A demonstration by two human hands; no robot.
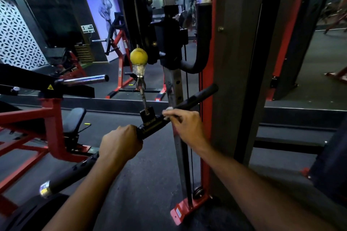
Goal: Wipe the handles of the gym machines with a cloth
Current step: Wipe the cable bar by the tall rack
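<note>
Forearms reach in from the bottom edge toward a long black straight cable bar (150, 124) hanging tilted from a steel hook and chain. The left hand (120, 141) is clenched around the bar's near grip, just below the central black swivel bracket (148, 116), and steadies it. The right hand (185, 124) pinches a small white cloth (169, 110) against the bar just past the bracket; only a scrap of cloth shows between the fingers (169, 113).

To do this stroke well, the left hand should likely hold firm so the bar cannot swing on its chain. The right should wrap the cloth fully around the shaft and draw it outward to the far rubber grip (204, 93), twisting to reach the underside.

Beyond hangs a yellow ball stopper (139, 56) on the cable. Behind it, the grey perforated upright (173, 88) bears a readable "16" near its top. Left, a black arm of a red-framed machine carries a yellow triangular warning sticker (50, 87). White lettering on the red column is too cropped to read.
</note>
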